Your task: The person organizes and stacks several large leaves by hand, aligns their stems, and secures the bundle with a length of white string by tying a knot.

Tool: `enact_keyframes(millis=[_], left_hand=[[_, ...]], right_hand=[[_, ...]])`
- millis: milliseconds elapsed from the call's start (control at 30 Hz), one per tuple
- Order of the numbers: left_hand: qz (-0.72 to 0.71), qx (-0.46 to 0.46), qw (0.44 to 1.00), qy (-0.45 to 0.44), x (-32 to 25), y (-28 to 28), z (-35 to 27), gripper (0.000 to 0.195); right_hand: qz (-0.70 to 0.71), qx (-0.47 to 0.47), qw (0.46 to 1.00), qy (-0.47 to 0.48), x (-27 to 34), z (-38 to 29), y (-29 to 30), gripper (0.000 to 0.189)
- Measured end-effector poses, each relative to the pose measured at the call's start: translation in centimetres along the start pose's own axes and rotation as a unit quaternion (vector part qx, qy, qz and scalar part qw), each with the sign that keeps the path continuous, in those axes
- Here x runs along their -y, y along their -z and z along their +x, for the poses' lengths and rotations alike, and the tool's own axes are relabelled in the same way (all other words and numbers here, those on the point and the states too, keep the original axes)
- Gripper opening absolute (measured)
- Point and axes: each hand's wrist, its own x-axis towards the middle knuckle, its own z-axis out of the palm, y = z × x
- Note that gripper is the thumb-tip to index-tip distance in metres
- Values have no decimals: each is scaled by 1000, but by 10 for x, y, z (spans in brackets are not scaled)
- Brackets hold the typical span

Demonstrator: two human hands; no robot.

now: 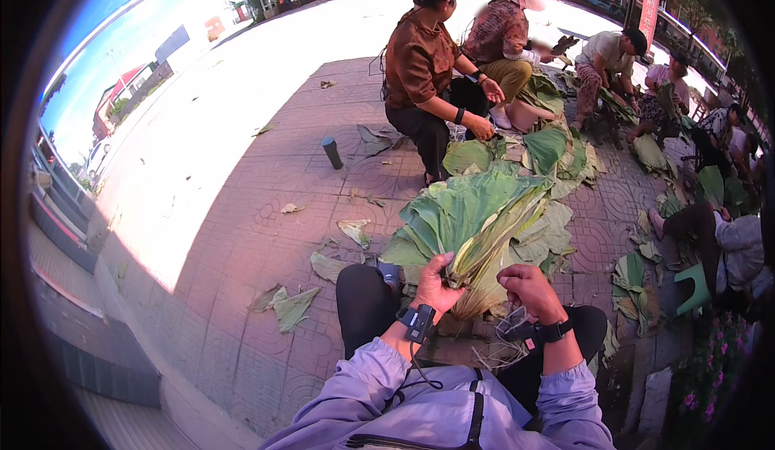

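My left hand (437, 285) grips the gathered base of a fan-shaped bundle of large green leaves (475, 208). The bundle spreads up and away from me, with yellowish folded edges along its right side. Just right of the bundle's base is my right hand (525, 285), its fingers curled; whether a thin strand lies between them cannot be told. Below that hand, pale strings (505, 344) lie in a tangle between my knees. More large leaves (545, 235) rest on the paving under and behind the bundle.
A person (424, 68) sits close ahead beside a leaf pile (554, 147); several other people sit farther right. A dark cylinder (332, 153) stands on the paving ahead left. Loose leaf pieces (293, 308) lie left of my knee. A green plastic stool (693, 289) is at the right.
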Motion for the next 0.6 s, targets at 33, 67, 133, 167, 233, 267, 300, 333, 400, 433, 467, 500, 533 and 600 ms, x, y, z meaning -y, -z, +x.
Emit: enact_keyframes(millis=[33, 67, 133, 167, 233, 267, 300, 333, 400, 433, 467, 500, 533, 600], left_hand=[[7, -13, 1000, 4, 0, -11, -11, 23], [12, -12, 1000, 14, 2, -7, -17, 23], [21, -4, 1000, 23, 10, -1, -19, 27], [21, 7, 999, 33, 18, 2, -14, 29], [35, 38, 996, 73, 26, -5, -17, 32], [23, 30, 996, 84, 25, -8, -25, 33], [11, 24, 995, 98, 24, -10, -32, 34], [12, 19, 995, 92, 24, -5, -35, 36], [14, 4, 996, 85, 23, 2, -43, 35], [21, -9, 996, 85, 22, 3, -44, 33], [22, -3, 996, 84, 22, 5, -45, 33], [25, 2, 996, 86, 22, 6, -44, 33], [21, 0, 996, 89, 22, 8, -45, 32], [13, 1, 996, 86, 22, 8, -51, 30]], right_hand=[[4, 18, 1000, 1, 1, -1, -13, 23], [6, 25, 1000, -4, 6, -3, -25, 21], [28, 6, 999, -16, 12, -11, -34, 16], [45, -7, 999, -19, 3, -9, -30, 13], [63, -36, 997, 25, -9, -11, -26, 12], [80, -46, 995, 33, -13, -11, -28, 13], [98, -59, 993, 41, -12, -13, -33, 14], [92, -50, 994, 37, -15, -14, -37, 14], [131, -74, 986, 75, -22, -12, -42, 9], [129, -73, 986, 76, -24, -12, -43, 9], [155, -88, 980, 83, -26, -14, -45, 9], [182, -104, 973, 95, -27, -14, -46, 8], [182, -109, 972, 100, -27, -15, -49, 8], [187, -113, 970, 105, -27, -19, -54, 7]])
